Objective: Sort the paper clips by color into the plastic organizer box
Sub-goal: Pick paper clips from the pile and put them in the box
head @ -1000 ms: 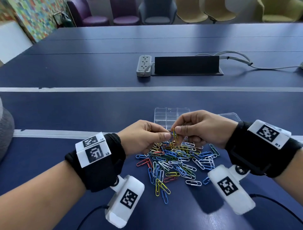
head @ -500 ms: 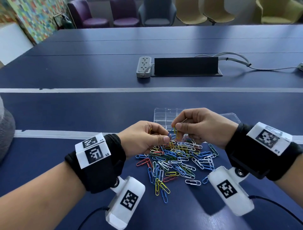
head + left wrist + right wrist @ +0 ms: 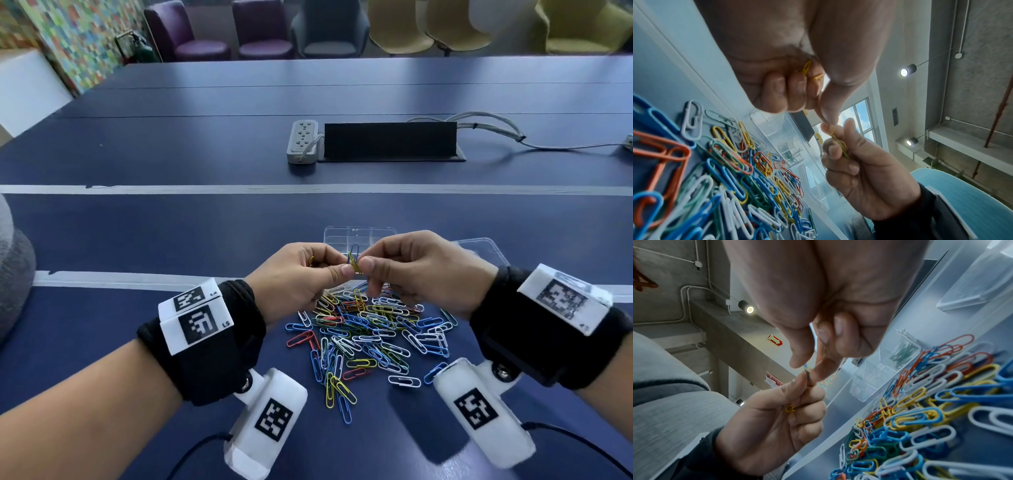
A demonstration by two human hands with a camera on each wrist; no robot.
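Linked clips: one blue, one yellow, hooked together, long axes roughly upright, held above the loose pile. Both hands meet on them; left hand pinches from the left, with spare yellow clips tucked in its curled fingers; right hand pinches from the right. Organizer box: just beyond the hands, green clips in one compartment. Legible writing: wrist tags "L4", "L5".

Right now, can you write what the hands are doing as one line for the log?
left hand: holds yellow clips, pinches linked clips | right hand: pinches same clips | pile: unsorted on table | organizer box: behind hands
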